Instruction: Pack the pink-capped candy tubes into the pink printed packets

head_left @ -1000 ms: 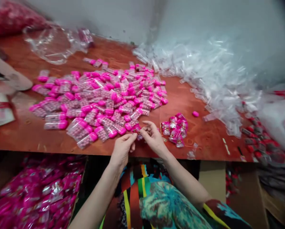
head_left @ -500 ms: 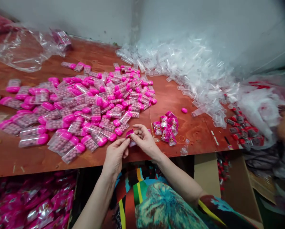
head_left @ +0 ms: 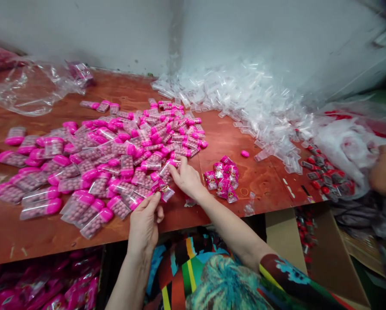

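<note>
My left hand [head_left: 146, 219] pinches a small pink printed packet [head_left: 163, 189] between thumb and fingertips, at the pile's near right edge. My right hand [head_left: 189, 178] is at that same edge, its thumb and fingers closed at the end of a clear candy tube [head_left: 165, 171]; the exact grip is partly hidden. The large pile of tubes [head_left: 99, 150] holds pale pink balls under bright pink caps. To the right of my right hand lies a small heap of pink packets [head_left: 223, 178].
Empty clear tubes [head_left: 244, 94] are heaped against the wall. One loose pink cap [head_left: 245, 153] lies near them. Red-capped dark pieces [head_left: 328, 172] sit beside a white plastic bag [head_left: 344, 142]. Another person's arm [head_left: 384, 170] shows at right. Pink packages [head_left: 44, 284] fill a space below the table.
My hands have moved apart from each other. My left hand keeps the pink packet and has shifted left; my right hand has gone forward to the pile's edge. The view has tilted slightly.
</note>
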Motion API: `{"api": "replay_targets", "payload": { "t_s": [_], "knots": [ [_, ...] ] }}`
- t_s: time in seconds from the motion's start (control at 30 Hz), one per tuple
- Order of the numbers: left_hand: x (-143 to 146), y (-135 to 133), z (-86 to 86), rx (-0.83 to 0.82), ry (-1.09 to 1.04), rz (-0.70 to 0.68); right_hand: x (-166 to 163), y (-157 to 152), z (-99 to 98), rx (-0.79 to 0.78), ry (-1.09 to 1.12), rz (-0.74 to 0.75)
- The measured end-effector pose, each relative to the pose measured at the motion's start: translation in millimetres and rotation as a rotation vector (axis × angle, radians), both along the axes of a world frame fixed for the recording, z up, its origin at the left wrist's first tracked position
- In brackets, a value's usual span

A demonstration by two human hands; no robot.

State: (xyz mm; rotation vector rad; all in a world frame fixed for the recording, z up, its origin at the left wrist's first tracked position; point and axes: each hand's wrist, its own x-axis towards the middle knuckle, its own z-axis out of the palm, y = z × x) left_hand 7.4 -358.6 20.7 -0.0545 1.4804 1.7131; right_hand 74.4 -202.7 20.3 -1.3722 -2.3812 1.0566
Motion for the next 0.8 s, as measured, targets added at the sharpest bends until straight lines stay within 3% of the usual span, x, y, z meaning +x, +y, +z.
{"api": "replay_targets", "payload": {
  "t_s": [0.1,0.2,0.33,0.43,0.57,0.8],
  "knots": [
    [0,1,4.6,0.025,-0.033,0.057,-22,-1,-4.7,-0.004,-0.069,0.031],
    [-1,-1,7.8,0.048,-0.080,0.100,-24,-5,-17.4,-0.078,0.147,-0.009],
    [-4,-3,13.0,0.098,-0.198,0.175,6,-11,-21.7,-0.325,0.634,0.022],
    [-4,0,17.5,0.132,-0.318,0.213,39,-25,-11.4,-0.493,0.831,0.128],
    [3,8,18.8,0.153,-0.417,0.256,64,-51,-6.0,-0.586,0.879,0.171],
    [18,14,6.6,0.198,-0.390,0.158,65,-67,-23.0,-0.513,0.870,0.118]
  ]
}}
